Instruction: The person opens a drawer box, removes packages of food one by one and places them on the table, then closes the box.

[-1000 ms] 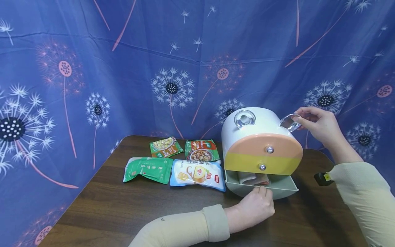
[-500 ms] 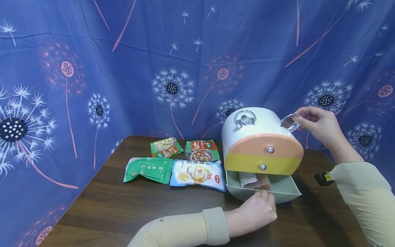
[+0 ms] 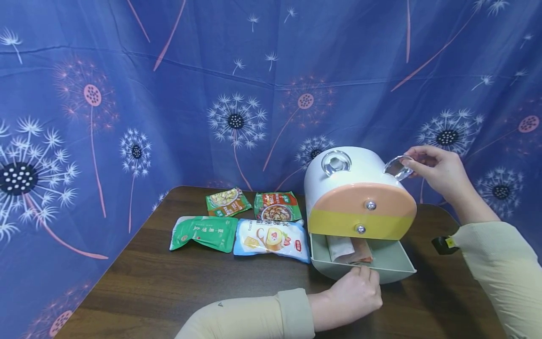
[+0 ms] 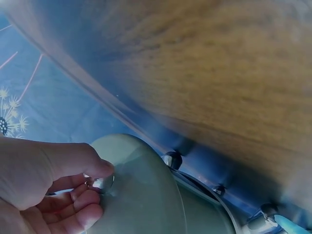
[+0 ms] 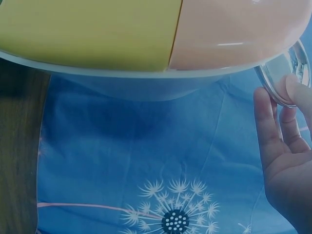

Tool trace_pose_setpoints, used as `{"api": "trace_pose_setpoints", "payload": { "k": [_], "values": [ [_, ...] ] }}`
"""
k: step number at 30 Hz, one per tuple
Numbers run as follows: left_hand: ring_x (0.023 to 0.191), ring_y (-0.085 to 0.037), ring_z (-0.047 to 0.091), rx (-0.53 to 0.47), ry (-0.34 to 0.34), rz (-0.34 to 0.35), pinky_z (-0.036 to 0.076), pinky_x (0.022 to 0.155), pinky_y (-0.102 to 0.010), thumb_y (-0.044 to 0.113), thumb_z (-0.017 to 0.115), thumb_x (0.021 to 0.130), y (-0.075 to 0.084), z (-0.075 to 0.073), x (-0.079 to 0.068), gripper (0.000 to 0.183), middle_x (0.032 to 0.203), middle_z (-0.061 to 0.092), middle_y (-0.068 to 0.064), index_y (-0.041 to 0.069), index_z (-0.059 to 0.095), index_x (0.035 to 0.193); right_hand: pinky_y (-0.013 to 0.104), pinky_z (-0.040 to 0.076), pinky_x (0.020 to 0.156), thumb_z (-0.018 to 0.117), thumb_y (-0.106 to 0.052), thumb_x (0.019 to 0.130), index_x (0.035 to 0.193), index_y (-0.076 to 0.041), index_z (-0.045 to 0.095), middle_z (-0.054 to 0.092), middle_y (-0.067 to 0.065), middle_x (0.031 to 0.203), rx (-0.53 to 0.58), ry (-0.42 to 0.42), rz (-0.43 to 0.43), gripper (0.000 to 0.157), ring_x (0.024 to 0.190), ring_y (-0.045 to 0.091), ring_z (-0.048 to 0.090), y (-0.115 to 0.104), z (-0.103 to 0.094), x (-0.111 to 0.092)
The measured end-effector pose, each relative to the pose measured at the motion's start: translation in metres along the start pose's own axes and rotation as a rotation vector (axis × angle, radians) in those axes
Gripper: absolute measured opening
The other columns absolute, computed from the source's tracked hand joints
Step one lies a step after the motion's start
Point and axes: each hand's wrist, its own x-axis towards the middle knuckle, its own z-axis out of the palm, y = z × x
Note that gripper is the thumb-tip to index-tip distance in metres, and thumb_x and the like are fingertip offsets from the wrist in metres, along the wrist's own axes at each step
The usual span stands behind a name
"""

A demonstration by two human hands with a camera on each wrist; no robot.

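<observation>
A rounded white storage box (image 3: 360,167) with an orange drawer (image 3: 343,197), a yellow drawer (image 3: 330,223) and a pulled-out grey-green bottom drawer (image 3: 395,273) stands at the right of the table. My left hand (image 3: 353,294) pinches the bottom drawer's silver knob (image 4: 103,184) between thumb and fingers. Inside that drawer lie white and brownish flat packets (image 3: 342,248). My right hand (image 3: 442,172) grips the clear round ear-like piece (image 3: 398,168) at the box's top right, thumb on its face in the right wrist view. A matching round piece (image 3: 336,163) sits at the top left.
Left of the box lie a green pouch (image 3: 205,233), a blue-and-white snack bag (image 3: 271,240) and two smaller food packets, one green-brown (image 3: 228,202), one red-green (image 3: 277,206). A dandelion-print curtain (image 3: 169,94) hangs behind the wooden table (image 3: 190,287).
The bottom drawer has slid farther out toward the person, my left hand moving with it on the knob. More of the packets inside shows. My right hand has stayed put.
</observation>
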Motion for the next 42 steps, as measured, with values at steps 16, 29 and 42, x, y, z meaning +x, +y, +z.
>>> {"api": "trace_pose_setpoints", "payload": {
  "k": [16,29,42],
  "values": [
    [0.069,-0.007,0.050,0.001,0.007,0.001,0.040,0.052,-0.018,0.010,0.039,0.089,0.003,-0.007,-0.002,0.035,0.076,0.054,0.005,0.024,0.071,0.083,0.007,0.045,0.059,0.065,-0.038,0.086,0.112,-0.008,0.059,0.056,-0.027,0.078,0.002,0.009,-0.001,0.040,0.066,-0.004,0.058,0.001,0.001,0.000],
    [0.068,-0.007,0.049,0.017,0.008,-0.001,0.039,0.051,-0.019,0.013,0.040,0.089,0.005,-0.010,-0.004,0.033,0.076,0.053,0.007,0.025,0.070,0.083,0.007,0.045,0.060,0.065,-0.038,0.086,0.112,-0.008,0.059,0.056,-0.027,0.078,0.003,0.005,-0.001,0.040,0.066,-0.004,0.058,0.000,0.001,0.001],
    [0.066,-0.006,0.048,0.018,0.040,0.004,0.038,0.049,-0.019,0.009,0.037,0.088,0.007,-0.007,-0.007,0.036,0.075,0.052,0.006,0.024,0.069,0.080,0.004,0.042,0.060,0.063,-0.042,0.086,0.115,-0.010,0.058,0.055,-0.028,0.079,-0.022,-0.006,0.023,0.043,0.066,-0.004,0.058,0.001,0.001,0.001]
  ]
}}
